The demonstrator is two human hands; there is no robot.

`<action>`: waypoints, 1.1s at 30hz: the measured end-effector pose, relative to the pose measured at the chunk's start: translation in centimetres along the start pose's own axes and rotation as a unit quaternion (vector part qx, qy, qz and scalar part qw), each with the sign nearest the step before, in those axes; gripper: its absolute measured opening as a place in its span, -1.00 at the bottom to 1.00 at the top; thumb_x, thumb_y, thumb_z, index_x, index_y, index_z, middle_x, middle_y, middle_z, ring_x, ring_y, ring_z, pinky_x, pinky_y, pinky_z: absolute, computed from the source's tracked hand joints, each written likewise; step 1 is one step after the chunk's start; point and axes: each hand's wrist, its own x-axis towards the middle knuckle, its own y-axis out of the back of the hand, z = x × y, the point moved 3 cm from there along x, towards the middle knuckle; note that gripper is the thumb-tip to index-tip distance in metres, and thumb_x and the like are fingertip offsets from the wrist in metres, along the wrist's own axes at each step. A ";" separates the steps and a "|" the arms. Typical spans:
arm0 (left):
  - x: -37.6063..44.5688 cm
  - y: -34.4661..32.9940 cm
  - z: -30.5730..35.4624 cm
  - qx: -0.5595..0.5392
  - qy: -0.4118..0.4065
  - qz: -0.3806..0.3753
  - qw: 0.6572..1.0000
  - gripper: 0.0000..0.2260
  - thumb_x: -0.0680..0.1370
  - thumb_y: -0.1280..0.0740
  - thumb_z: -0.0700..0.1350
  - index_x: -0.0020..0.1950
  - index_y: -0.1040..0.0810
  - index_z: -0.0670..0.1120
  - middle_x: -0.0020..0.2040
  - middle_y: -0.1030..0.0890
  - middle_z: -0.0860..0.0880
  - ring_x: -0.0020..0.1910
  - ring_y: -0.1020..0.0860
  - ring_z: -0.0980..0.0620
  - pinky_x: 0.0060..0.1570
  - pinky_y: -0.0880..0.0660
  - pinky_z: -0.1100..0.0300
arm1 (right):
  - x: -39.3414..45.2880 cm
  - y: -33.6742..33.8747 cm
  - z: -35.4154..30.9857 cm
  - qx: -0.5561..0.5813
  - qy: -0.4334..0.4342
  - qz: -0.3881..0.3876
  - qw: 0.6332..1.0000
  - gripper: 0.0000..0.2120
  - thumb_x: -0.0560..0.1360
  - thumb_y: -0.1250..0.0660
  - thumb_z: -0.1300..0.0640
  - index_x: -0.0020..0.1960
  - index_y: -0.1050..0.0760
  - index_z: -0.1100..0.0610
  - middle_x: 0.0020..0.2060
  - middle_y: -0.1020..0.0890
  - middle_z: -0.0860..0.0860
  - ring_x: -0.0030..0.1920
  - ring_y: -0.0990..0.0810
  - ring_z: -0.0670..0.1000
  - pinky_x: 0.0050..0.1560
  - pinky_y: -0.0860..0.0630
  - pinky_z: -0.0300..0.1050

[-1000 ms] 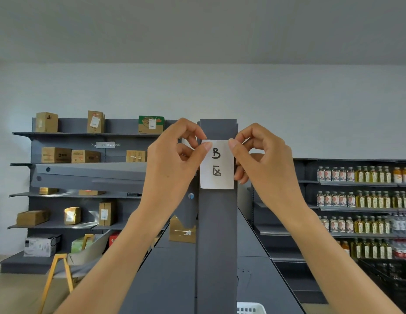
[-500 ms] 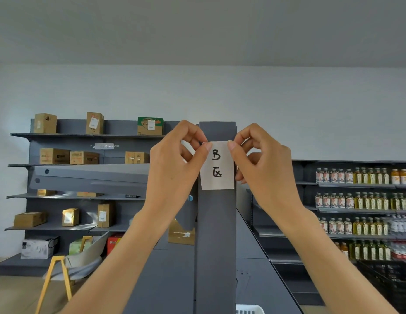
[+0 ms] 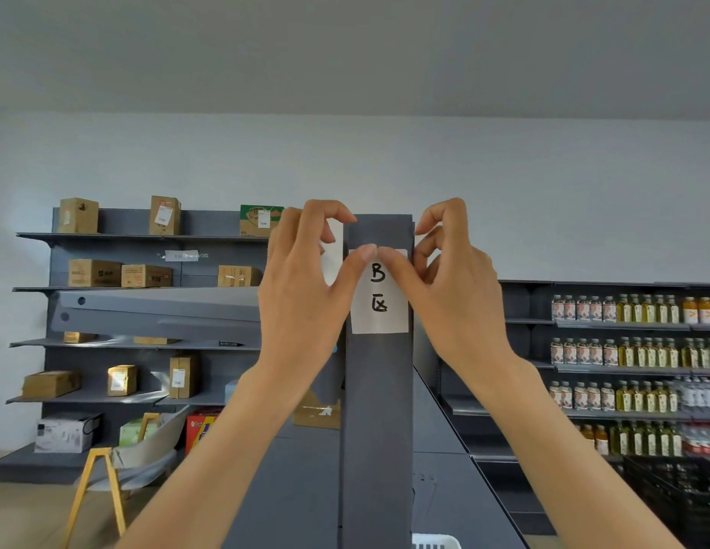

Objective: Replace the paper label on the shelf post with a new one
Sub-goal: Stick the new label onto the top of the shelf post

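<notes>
A white paper label [image 3: 379, 311] with a handwritten "B" and a character below it lies flat on the front of the dark grey shelf post [image 3: 377, 410], near the post's top. My left hand [image 3: 305, 295] and my right hand [image 3: 452, 295] are raised on either side of the post. Both thumb tips meet at the middle of the label's top edge and press it against the post. The index fingers curl up and away from the paper, so neither hand pinches it. The label's top corners are partly hidden by my thumbs.
Grey wall shelves on the left carry cardboard boxes [image 3: 93, 273]. The shelves on the right hold rows of bottles [image 3: 622, 350]. A chair with yellow legs [image 3: 139, 457] stands at lower left, a white basket [image 3: 436, 542] at the bottom edge, and a black crate [image 3: 678, 493] at lower right.
My thumbs have slid from the label's top corners inward to meet at its top middle. My index fingers have lifted off the paper. The label stays in place.
</notes>
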 end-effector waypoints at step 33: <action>-5.2 -0.2 -1.0 0.094 -0.084 -0.079 0.989 -0.44 0.54 -0.31 0.15 0.49 -0.24 0.04 0.54 -0.23 -0.02 0.56 -0.16 -0.02 0.45 -0.14 0.11 | -5.6 -0.7 1.7 -0.005 0.048 -0.026 0.999 -0.45 0.56 -0.32 0.04 0.50 -0.22 0.02 0.48 -0.27 -0.02 0.44 -0.30 0.00 0.05 -0.38 -0.52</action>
